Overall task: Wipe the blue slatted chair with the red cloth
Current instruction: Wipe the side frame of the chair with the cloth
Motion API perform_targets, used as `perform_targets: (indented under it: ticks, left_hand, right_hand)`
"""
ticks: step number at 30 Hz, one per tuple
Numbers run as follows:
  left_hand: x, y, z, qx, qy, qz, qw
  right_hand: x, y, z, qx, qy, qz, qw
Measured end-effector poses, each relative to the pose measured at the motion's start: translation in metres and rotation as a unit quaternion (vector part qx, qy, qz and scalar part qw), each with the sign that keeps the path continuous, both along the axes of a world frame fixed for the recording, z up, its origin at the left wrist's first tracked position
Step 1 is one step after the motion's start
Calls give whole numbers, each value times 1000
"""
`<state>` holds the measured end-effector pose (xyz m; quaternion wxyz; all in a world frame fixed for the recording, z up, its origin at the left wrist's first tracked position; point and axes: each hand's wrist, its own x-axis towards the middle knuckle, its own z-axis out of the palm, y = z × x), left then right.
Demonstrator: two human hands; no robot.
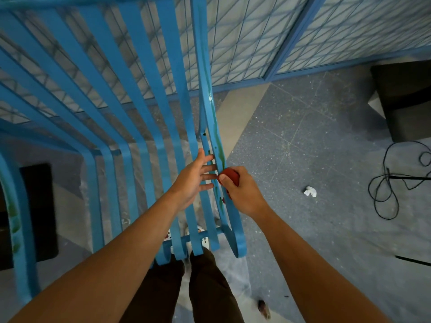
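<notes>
1. Left hand (191,180): fingers straight, spread, resting on the chair (130,94) slats.
2. Right hand (242,194): fingers curled, gripping the cloth (232,176) against the chair's rightmost slat, just beside the left fingertips.

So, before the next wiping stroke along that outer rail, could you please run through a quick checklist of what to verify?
1. Red cloth held firmly: ok, the right hand grips it bunched in the fingers.
2. Cloth in contact with the blue chair: ok, it sits against the outer rail.
3. Chair steadied: ok, the left hand rests with straight fingers on the slats beside the rail.
4. Green streak left to wipe: not ok, it runs up the rail above the cloth.
5. Clean cloth face: cannot tell, mostly hidden in the hand.
</notes>
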<state>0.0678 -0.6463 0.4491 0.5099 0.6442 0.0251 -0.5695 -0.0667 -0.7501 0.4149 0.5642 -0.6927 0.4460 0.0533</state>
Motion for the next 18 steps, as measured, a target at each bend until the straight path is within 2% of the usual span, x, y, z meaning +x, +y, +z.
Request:
perform_targets:
  ticks: [5, 9, 18]
  left_hand:
    - [6, -6, 9, -6, -33, 4, 999]
    - [11, -10, 10, -35, -13, 24, 999]
    - [10, -4, 7, -25, 1, 26, 999]
  right_hand:
    - [-17, 11, 1, -2, 20, 0, 1000]
    - [-38, 21, 0, 11, 29, -1, 1000]
    - [-46, 22, 7, 36, 67, 50, 996]
